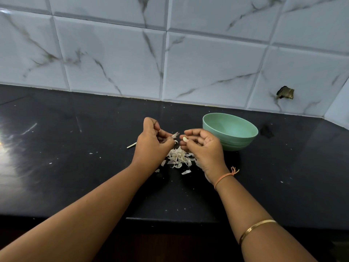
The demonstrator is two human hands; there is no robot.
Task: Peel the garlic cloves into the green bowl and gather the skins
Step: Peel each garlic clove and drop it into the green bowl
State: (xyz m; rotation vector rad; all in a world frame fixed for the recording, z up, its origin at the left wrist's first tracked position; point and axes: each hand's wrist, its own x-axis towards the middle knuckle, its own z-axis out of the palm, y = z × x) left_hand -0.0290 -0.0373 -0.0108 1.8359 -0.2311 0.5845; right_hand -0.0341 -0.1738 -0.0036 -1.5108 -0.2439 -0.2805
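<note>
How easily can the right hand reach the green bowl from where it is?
Probably yes: the right hand, pinching a peeled clove, is just beside the green bowl, and nothing stands between them.

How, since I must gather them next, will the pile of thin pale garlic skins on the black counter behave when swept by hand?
The pile of thin pale garlic skins looks papery and curled, so probably nearly weightless and floppy. Stray flakes scattered on the black counter suggest pieces drift or scatter easily when pushed.

A home kitchen: black stone counter (speckled) under marble-look wall tiles.
</note>
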